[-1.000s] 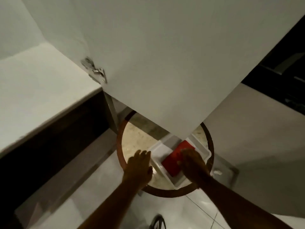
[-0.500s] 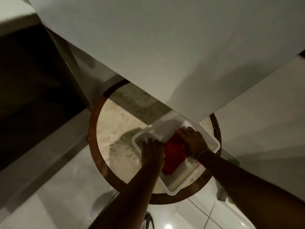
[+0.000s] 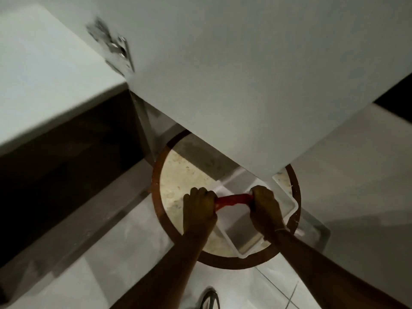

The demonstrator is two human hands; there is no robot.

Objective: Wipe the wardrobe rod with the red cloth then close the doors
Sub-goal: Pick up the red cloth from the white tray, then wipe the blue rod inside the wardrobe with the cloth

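We are wringing the red cloth (image 3: pixel 233 200) over the tray (image 3: pixel 289 211), both hands' grip clenched on its ends, risking drips onto the bench (image 3: pixel 178 175) at 9 o'clock.

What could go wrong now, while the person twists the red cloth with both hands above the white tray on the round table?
1. The left hand and right hand wring the red cloth near the left edge of the white tray, so any drips may land on the round table instead.
2. The open wardrobe door hangs right above the hands; lifting them could bump its lower edge.
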